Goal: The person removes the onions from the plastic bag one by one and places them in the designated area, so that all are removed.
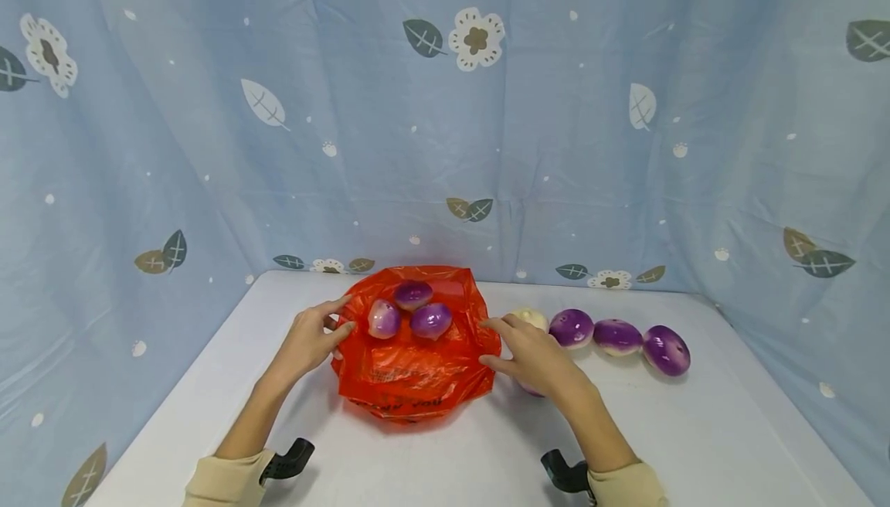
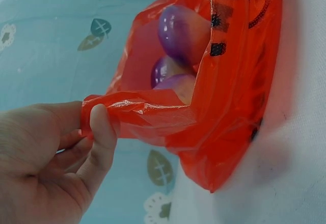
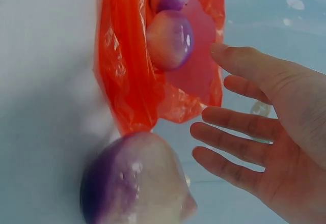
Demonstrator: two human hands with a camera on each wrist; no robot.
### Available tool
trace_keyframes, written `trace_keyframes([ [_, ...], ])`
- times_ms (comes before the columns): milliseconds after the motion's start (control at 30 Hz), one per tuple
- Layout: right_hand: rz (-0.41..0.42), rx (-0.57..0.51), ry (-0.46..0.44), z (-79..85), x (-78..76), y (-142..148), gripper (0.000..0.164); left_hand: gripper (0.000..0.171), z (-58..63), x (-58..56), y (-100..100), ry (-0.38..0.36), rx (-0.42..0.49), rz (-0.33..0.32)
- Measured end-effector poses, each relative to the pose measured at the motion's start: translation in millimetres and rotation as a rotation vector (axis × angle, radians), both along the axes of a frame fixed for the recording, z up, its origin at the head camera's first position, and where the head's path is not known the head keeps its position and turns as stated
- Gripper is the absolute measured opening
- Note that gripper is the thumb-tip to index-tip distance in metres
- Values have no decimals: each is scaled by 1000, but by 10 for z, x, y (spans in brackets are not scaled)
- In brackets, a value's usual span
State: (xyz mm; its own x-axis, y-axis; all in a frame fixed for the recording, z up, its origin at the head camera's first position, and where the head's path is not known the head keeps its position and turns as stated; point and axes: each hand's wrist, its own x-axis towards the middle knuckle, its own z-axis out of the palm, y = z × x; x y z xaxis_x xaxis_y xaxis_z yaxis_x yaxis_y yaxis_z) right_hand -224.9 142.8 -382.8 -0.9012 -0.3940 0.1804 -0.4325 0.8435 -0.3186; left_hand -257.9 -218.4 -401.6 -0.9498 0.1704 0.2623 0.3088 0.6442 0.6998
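A red plastic bag [image 1: 410,372] lies on the table with its mouth spread, and three glossy purple-and-white turnips [image 1: 431,321] show inside. My left hand [image 1: 313,341] is at the bag's left side; in the left wrist view its thumb and fingers pinch the rim of the red bag [image 2: 147,107]. At the other side is my right hand [image 1: 531,352]. The right wrist view shows that hand [image 3: 270,122] with fingers spread and holding nothing, close to the bag's rim; whether a fingertip touches it, I cannot tell. A turnip [image 3: 137,183] sits just below those fingers.
Right of the bag, a row of loose turnips [image 1: 617,337] runs across the white table [image 1: 737,422]. A pale one [image 1: 531,318] is partly hidden behind my right hand. Blue patterned curtain [image 1: 361,144] encloses the table at the back and sides.
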Motion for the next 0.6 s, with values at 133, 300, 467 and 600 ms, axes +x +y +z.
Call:
trace_keyframes([
  [133, 21, 6, 17, 1, 0, -62, 53, 51, 4, 1, 8, -1, -2, 4],
  [300, 22, 26, 33, 19, -35, -138, 55, 51, 26, -19, 22, 8, -14, 8],
  [467, 47, 19, 26, 13, -65, -227, 57, 51, 24, -9, 20, 3, -2, 5],
  [600, 76, 24, 5, -24, -82, -306, 58, 51, 10, 21, 7, -5, -5, 10],
])
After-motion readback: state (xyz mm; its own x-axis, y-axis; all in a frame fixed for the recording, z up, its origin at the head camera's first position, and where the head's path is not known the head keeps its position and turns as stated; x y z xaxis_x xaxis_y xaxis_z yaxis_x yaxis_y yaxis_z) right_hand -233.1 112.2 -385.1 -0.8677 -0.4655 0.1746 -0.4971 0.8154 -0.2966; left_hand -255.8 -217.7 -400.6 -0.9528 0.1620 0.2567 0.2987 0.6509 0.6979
